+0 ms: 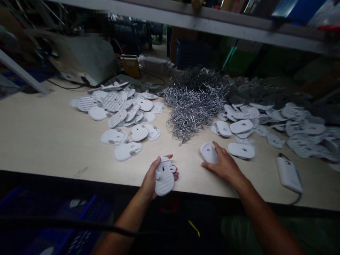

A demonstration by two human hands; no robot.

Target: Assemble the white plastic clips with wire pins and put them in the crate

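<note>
My left hand (152, 179) is closed around a white plastic plate (165, 182) with rounded ends, ridges across its lower part and a small opening near the top. It is held just over the table's front edge. To the right, my right hand (225, 164) has its thumb and fingers around a white oval plastic cover (209, 152) with a hole in its middle, at the tabletop. Another such oval cover (241, 151) lies just beyond that hand. Between and behind the hands rises a heap of thin bent metal wire pieces (195, 102).
Ridged white plates (113, 101) are piled at the left, with more white pieces (305, 127) at the right. A white power bank (289, 173) with a cable lies near the right front of the table (53, 141). A shelf edge (186, 23) crosses above; a blue crate (79, 219) stands below left.
</note>
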